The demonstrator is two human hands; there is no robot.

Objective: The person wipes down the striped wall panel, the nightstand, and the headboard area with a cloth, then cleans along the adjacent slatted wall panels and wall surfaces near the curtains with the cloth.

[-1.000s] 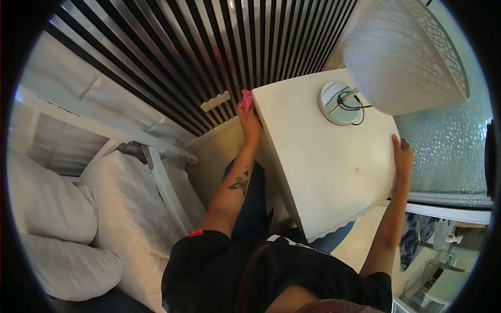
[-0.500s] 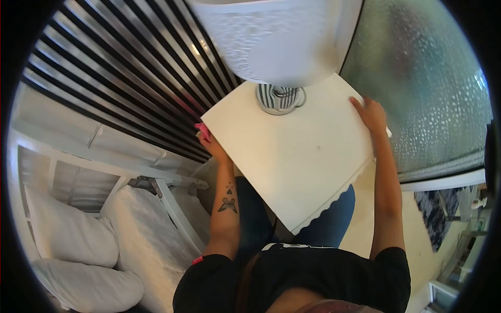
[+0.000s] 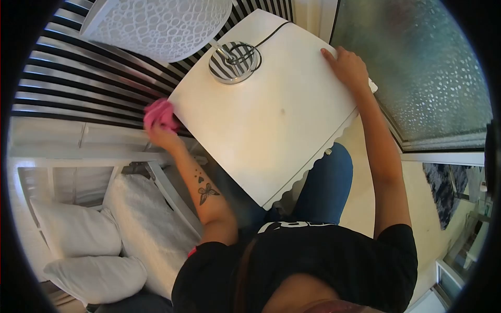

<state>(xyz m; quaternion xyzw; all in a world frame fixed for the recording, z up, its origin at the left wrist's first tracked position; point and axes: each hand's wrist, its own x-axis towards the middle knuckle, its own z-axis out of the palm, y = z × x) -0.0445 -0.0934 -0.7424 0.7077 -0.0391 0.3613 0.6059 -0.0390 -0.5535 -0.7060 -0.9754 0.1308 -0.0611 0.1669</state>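
My left hand [image 3: 163, 137], slightly blurred, holds a bunched pink cloth [image 3: 160, 115] beside the left corner of a small white table [image 3: 271, 135]. My right hand [image 3: 348, 68] grips the table's right edge, thumb on the top and the other fingers over the side. Toward the far corner of the tabletop stands a lamp with a zebra-striped round base [image 3: 224, 68] and a white patterned shade [image 3: 162, 28]. Its black cord [image 3: 272, 34] is looped around the stem and runs off the back edge. A small dark spot marks the tabletop.
Black slats [image 3: 78, 93] line the wall at left, close to my left hand. Below them is a white-framed seat with light cushions [image 3: 78, 229]. A frosted, droplet-patterned glass panel [image 3: 412, 78] stands at right, near a dark patterned rug [image 3: 443, 193].
My left hand has swung outward to the left, and more of the pink cloth shows. The table and lamp sit farther up and left in view; my right hand stays on the edge.
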